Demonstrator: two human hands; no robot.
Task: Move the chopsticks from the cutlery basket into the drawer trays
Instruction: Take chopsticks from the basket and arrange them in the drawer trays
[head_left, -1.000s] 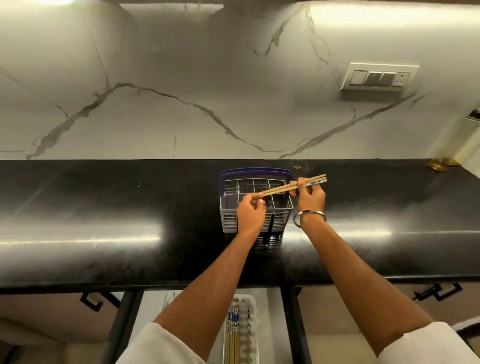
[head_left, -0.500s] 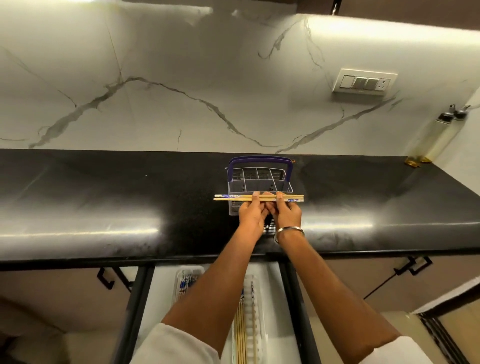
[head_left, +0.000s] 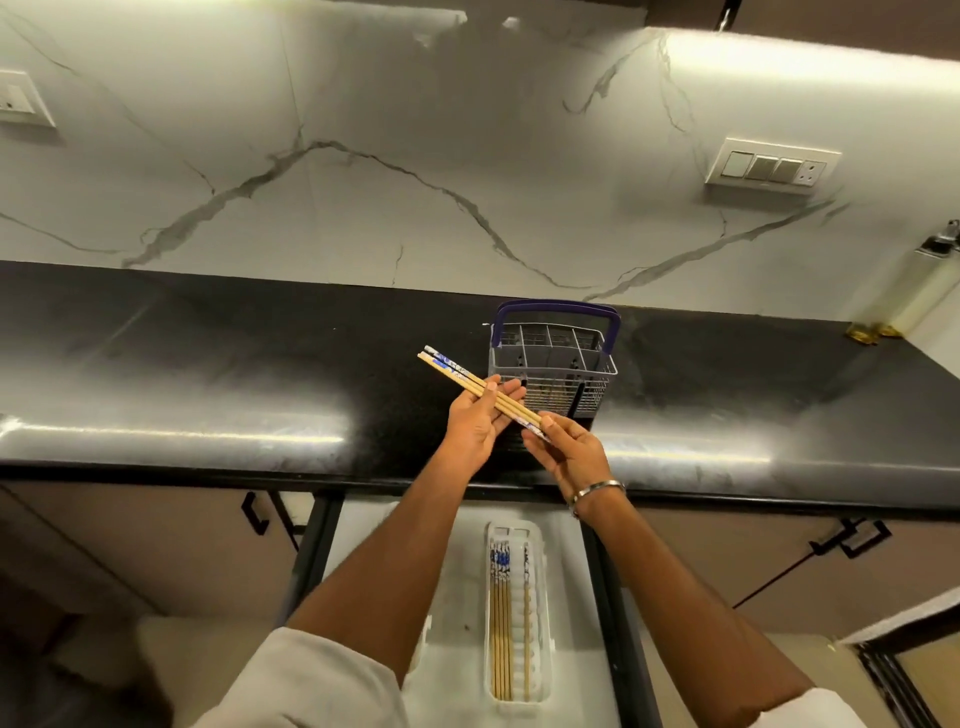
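Bundle of tan wooden chopsticks with blue-and-white patterned ends (head_left: 480, 391) has swung from level across the basket front half a second ago to a diagonal, patterned ends now far-left, other end near-right. It has also been carried left, off the grey wire-mesh cutlery basket with the purple handle (head_left: 554, 358).

Left hand (head_left: 480, 422) is held palm-up under the bundle's middle, fingers loosely cupped so the sticks rest across them. Right hand (head_left: 566, 449) pinches the near-right end between thumb and fingertips. Steel bangle (head_left: 597, 491) is seen on the right wrist.

Judged meaning: extraction from the basket is done for this batch; the sticks are being aligned and turned toward the drawer, so placement is the next step.

Location: bundle held in the air above the glossy black stone tabletop (head_left: 208, 389), just left of the basket front, not touching it.

Counts:
- Held bundle: about three sticks, exact count not resolvable.
- Basket: one; no chopsticks seen standing in its compartments, so this may be the last batch.
- White plastic slotted tray (head_left: 540, 639) in the open white drawer (head_left: 457, 654): one plainly seen; part of a second white tray is just visible past the left forearm.
- Sticks already lying in the tray (head_left: 501, 623): about five, four close together and one apart to the right, patterned ends far.
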